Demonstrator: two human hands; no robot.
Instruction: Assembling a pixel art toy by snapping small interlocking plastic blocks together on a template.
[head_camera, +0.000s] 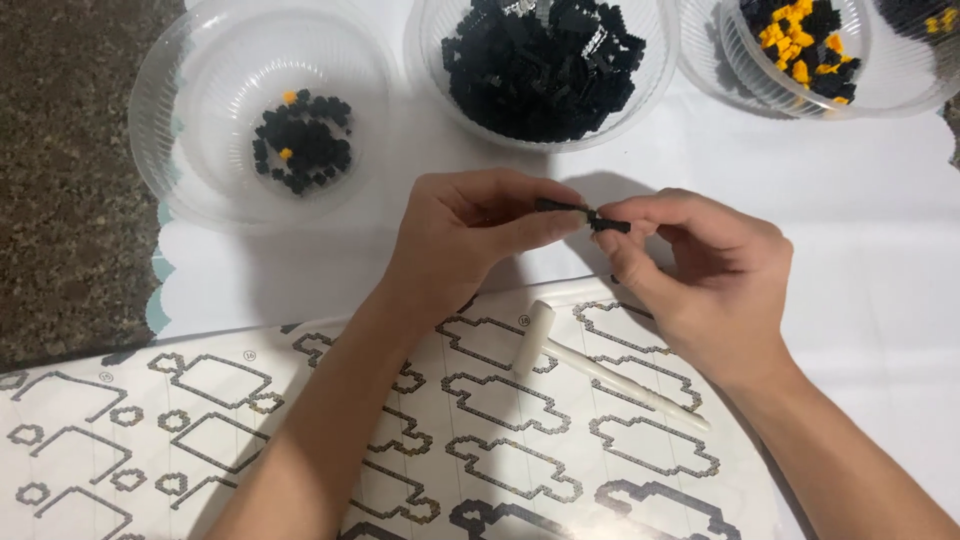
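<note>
My left hand (470, 235) and my right hand (700, 270) meet above the middle of the table. Between their fingertips sits a small black assembly of tiny building blocks (585, 214). The left fingers pinch its left end and the right fingers pinch its right end. Below the hands lies a white instruction sheet (200, 420) printed with grey block outlines. A small white plastic hammer tool (590, 368) rests on that sheet, just under my right hand.
Clear plastic bowls stand along the far edge: one with a few black and orange blocks (300, 140), one full of black blocks (545, 65), one with black and orange blocks (805, 45). A white cloth (860, 200) covers the table; dark stone counter (60, 200) lies left.
</note>
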